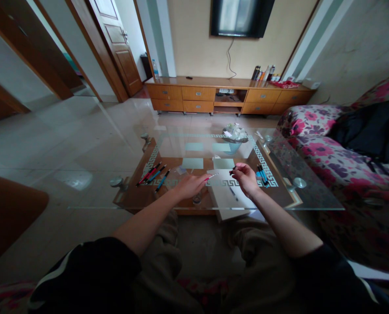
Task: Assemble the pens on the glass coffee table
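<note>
My left hand (190,186) is closed around a thin pen part (213,176), reddish near the fingers and pale toward its tip, which points right. Across from it, my right hand (246,179) pinches a small dark piece (232,170), perhaps a pen cap; its exact kind is too small to tell. Both hands are above the glass table (92,192), apart from each other. Below them lies a white sheet or pad (221,201) with a dark pen piece (234,193) on it. Several red and blue pens (153,174) lie left of my left hand, and more blue pens (262,175) lie right of my right hand.
A basket (233,145) with crumpled clear wrapping stands at the table's far side. Small clear plastic (180,170) lies beyond my left hand. A flowered sofa (321,152) with a black bag (371,128) is on the right. A wooden cabinet (197,93) runs along the wall.
</note>
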Motion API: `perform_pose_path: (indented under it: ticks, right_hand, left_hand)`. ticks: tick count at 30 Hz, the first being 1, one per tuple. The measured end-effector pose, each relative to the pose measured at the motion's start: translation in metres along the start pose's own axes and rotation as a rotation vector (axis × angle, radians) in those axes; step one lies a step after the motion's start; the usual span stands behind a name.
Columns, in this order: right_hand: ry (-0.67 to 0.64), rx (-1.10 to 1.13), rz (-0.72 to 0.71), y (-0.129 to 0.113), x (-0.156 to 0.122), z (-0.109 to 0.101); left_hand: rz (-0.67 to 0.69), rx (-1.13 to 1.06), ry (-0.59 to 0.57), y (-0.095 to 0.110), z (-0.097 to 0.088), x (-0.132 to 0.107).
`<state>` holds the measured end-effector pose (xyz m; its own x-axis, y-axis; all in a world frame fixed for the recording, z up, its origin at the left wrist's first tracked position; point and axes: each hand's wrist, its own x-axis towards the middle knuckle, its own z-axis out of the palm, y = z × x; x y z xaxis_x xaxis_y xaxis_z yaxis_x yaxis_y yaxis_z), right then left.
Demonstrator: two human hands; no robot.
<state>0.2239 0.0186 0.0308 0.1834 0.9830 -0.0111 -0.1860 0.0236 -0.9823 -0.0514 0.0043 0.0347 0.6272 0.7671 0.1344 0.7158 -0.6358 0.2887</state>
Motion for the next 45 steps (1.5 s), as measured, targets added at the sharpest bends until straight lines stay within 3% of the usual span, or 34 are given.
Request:
perform_pose_path:
  ticks: [4, 8, 19, 22, 27, 31, 45]
  right_hand:
    - [0.012, -0.093, -0.06, 0.001, 0.007, -0.01]
    - [0.023, -0.181, -0.015, 0.0, 0.01, -0.017]
    - [0.019, -0.235, -0.078, 0.002, 0.017, -0.027]
    - [-0.012, -0.436, -0.191, -0.001, 0.02, -0.038]
    - [-0.198, -1.051, -0.466, -0.005, 0.018, -0.053]
    - [-0.294, -1.268, -0.422, 0.002, 0.018, -0.057]
    - [-0.353, -1.337, -0.36, 0.021, 0.025, -0.067]
  left_hand:
    - [0.0, -0.008, 0.001, 0.0, -0.001, 0.0]
    - [0.004, -0.013, 0.001, 0.0, -0.002, -0.001]
    - [0.018, -0.034, 0.004, -0.002, -0.001, -0.001]
    - [0.017, -0.032, 0.001, -0.002, -0.002, -0.002]
    - [0.015, -0.032, -0.001, -0.001, -0.002, -0.002]
    - [0.013, -0.041, 0.002, 0.0, -0.002, -0.002]
    - [-0.006, -0.008, -0.005, -0.003, 0.002, -0.002]
